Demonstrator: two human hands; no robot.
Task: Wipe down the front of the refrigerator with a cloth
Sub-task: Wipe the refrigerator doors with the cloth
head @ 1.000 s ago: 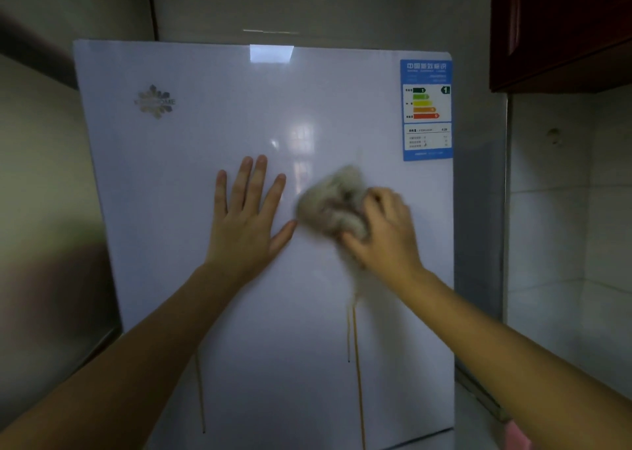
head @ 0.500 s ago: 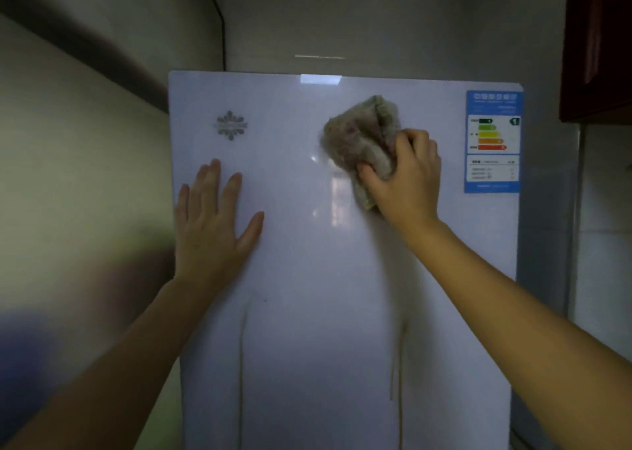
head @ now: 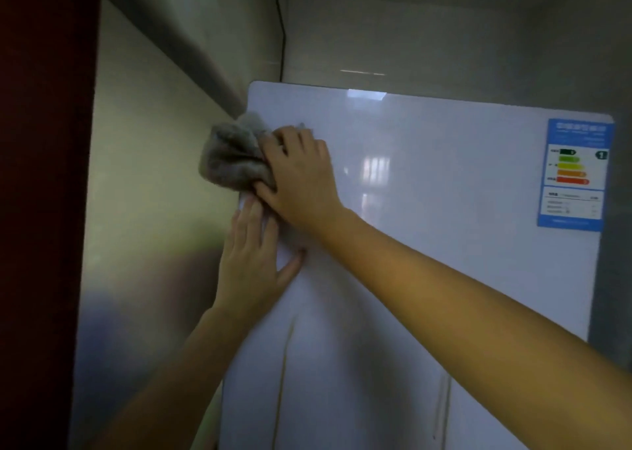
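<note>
The white glossy refrigerator door (head: 444, 244) fills the middle and right of the head view. My right hand (head: 301, 176) grips a bunched grey-brown cloth (head: 232, 159) and presses it on the door's upper left corner, the cloth sticking out past the left edge. My left hand (head: 253, 261) lies flat on the door just below, fingers straight, its fingertips partly under my right hand. Thin brownish drip streaks (head: 284, 374) run down the lower door.
A blue energy label (head: 574, 176) sits at the door's upper right. A pale tiled wall (head: 143, 176) stands close on the left, with a dark red panel (head: 41, 210) at the far left. A grey wall rises behind the refrigerator.
My right hand has swept the cloth from the middle of the door up and then left to the upper left corner. My left hand stays flat on the door.
</note>
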